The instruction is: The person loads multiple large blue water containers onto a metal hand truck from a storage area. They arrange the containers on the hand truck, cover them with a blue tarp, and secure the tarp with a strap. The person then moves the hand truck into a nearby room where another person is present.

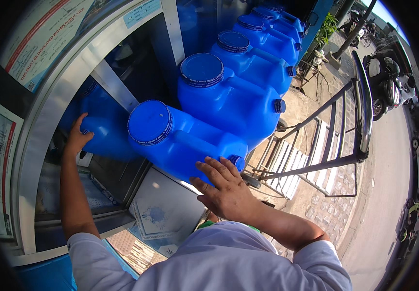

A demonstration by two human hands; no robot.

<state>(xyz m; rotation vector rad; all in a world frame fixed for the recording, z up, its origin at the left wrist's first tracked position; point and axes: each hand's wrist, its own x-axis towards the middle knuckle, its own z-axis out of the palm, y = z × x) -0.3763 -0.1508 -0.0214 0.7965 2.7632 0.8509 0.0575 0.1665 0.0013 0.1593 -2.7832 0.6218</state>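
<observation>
My right hand (226,191) is at the near end of a big blue water jug (197,145), its fingers spread and fairly straight beside the small dark-blue spout cap (237,162). The jug stands upright, with a wide round blue lid (149,122) at its far-left end and a moulded handle along the top. My left hand (78,138) reaches out to the metal-framed glass panel (110,177), thumb and fingers apart. Beside it shows a blue jug shape (110,131); whether it is a reflection or another jug I cannot tell.
More blue jugs (229,104) stand in a row toward the back. A metal handcart (311,150) with a slatted bed is at the right on the pavement. A tiled ledge (163,208) lies below the nearest jug. Motorcycles (389,82) are parked along the road.
</observation>
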